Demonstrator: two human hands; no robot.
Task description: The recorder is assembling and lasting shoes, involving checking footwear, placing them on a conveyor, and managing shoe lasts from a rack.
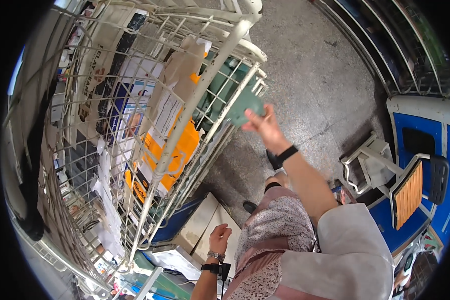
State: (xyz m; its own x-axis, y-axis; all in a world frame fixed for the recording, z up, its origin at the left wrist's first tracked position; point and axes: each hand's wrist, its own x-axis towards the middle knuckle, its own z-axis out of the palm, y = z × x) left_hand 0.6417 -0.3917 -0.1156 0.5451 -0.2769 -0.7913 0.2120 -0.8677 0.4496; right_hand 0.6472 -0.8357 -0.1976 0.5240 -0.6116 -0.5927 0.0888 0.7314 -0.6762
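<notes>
My right hand (267, 127), arm stretched forward, is closed on the edge of a green sheet-like piece (246, 104), slightly blurred, at the side of a white wire cage trolley (182, 117). More green material (225, 82) shows behind the bars; whether it is the same piece I cannot tell. Lower down, beside the cage's near corner, my left hand (219, 237) hangs with loosely bent fingers and nothing visible in it. Inside the cage stand flattened brown cardboard (182, 65), an orange and black printed package (185, 150) and white and blue boxes (135, 95).
Speckled grey floor (315, 65) lies right of the cage. Farther right are a blue and white cabinet (402, 120) and a metal frame with an orange slatted pad (407, 200). Shelving (375, 40) lines the far right. Pale board panels (205, 220) lean by the cage's near end.
</notes>
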